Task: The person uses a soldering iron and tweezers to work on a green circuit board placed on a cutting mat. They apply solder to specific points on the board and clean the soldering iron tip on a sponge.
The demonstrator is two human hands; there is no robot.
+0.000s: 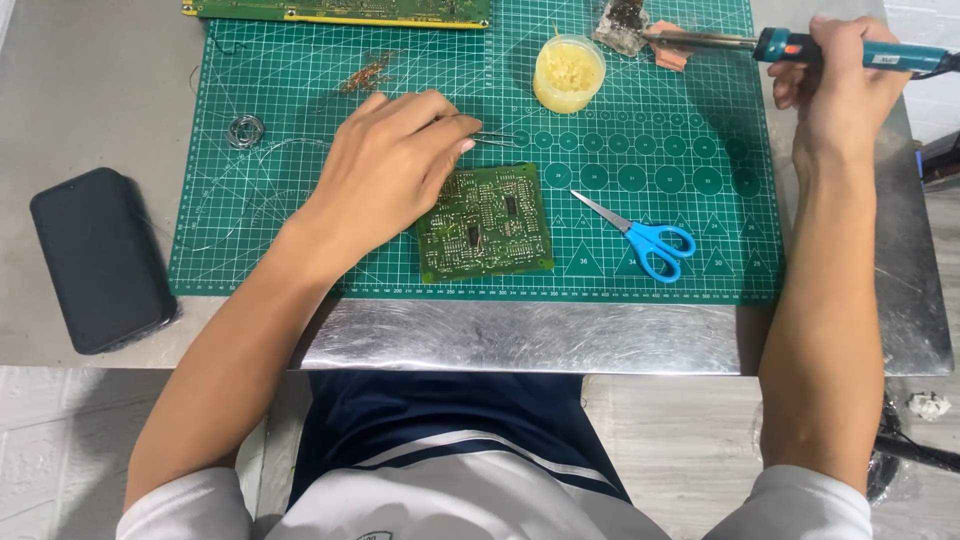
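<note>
we are seeing the left hand (pixel 385 170) closing its fingers on thin metal tweezers (pixel 492 139), tips pointing right just above the small green circuit board (pixel 485 222) lying on the green cutting mat (pixel 680 130). the right hand (pixel 840 85) is gripping a teal soldering iron (pixel 800 46), its tip touching a dark sponge holder (pixel 622 24) near a yellow flux jar (pixel 568 72). blue scissors (pixel 640 235) are lying right of the board, a black phone (pixel 98 258) at the surface's left.
</note>
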